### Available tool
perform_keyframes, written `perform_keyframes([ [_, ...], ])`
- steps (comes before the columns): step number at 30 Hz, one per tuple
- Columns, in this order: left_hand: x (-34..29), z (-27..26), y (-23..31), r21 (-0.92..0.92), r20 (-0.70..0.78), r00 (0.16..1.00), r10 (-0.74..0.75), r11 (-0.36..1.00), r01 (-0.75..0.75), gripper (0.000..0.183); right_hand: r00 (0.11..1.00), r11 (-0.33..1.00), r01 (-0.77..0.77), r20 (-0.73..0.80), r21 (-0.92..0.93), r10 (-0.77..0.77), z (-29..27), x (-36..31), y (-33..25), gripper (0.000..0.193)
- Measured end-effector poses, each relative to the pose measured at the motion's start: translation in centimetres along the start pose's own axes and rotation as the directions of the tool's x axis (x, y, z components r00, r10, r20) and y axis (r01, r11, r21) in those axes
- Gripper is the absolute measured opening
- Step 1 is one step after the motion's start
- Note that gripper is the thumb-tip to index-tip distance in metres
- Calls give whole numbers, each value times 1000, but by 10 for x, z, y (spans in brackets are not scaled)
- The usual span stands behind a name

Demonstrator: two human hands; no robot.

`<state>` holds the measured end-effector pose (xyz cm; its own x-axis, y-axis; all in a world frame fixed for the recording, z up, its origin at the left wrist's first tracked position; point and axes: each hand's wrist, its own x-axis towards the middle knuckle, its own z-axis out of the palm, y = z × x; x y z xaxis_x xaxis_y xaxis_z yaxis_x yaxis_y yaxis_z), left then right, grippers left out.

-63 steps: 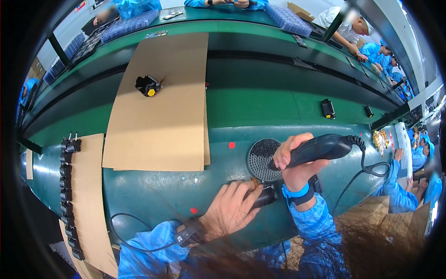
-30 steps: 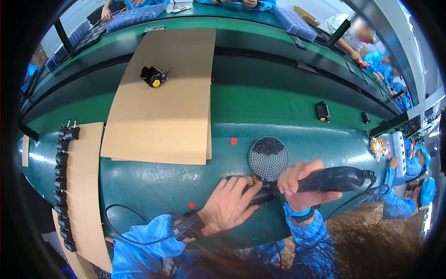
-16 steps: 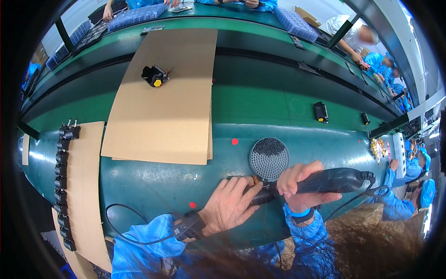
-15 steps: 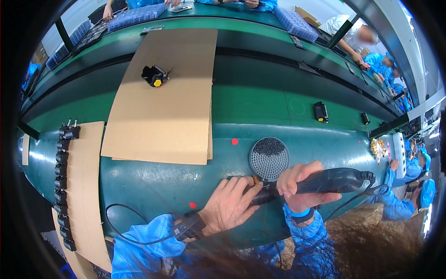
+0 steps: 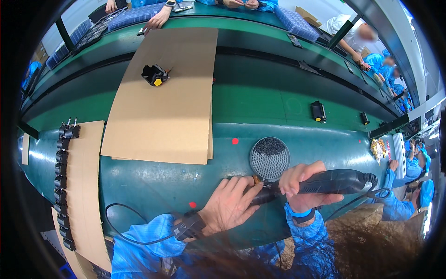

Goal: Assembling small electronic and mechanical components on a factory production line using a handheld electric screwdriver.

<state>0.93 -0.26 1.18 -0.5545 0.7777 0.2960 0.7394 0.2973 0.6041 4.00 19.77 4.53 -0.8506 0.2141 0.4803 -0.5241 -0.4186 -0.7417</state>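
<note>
My right hand point(image 5: 302, 186) is wrapped round the grip of a black corded electric screwdriver point(image 5: 337, 180), which lies nearly level and points left. Its cord leaves from the right end. My left hand point(image 5: 232, 200) is closed with its fingertips pinched on a small black part with a copper-coloured tip point(image 5: 256, 179), mostly hidden by the fingers. The screwdriver's dark front end point(image 5: 265, 195) comes right up to that part; where they touch is hidden. Just beyond my fingertips sits a round grey dimpled tray point(image 5: 269, 165) with many small black screws at its far side.
Cardboard sheets point(image 5: 162, 125) carry a black part with a yellow spot point(image 5: 155, 76). A row of black parts point(image 5: 61, 181) lines another cardboard strip at left. Two black parts, one here point(image 5: 318, 111), lie farther right. A co-worker's hand point(image 5: 158, 19) reaches over the far shelf.
A co-worker's hand has come in at the far left and reached a small flat item on the shelf edge. The screwdriver and my right hand have shifted slightly right; my left hand stays put.
</note>
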Motion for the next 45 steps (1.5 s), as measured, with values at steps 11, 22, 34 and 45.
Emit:
perform_keyframes([
  [11, -1, 0, 0, -6, -12, 1000, 5, 1000, -5, 59, 994, 1000, -23, 105, 4, 22, -1, -4, 5, 93],
  [22, -1, -3, 2, 38, -6, 1000, -4, 999, 4, 59, 994, 996, -39, 107, 85, 30, -6, -9, 13, 92],
  [34, -3, -4, 2, 77, -28, 999, 24, 997, -22, 57, 990, 993, 23, -137, -118, -39, 3, 35, -19, 71],
  [45, -3, -2, -2, 38, -35, 999, 16, 999, -15, 58, 988, 978, -74, -149, -194, 45, -6, 36, 13, 16],
])
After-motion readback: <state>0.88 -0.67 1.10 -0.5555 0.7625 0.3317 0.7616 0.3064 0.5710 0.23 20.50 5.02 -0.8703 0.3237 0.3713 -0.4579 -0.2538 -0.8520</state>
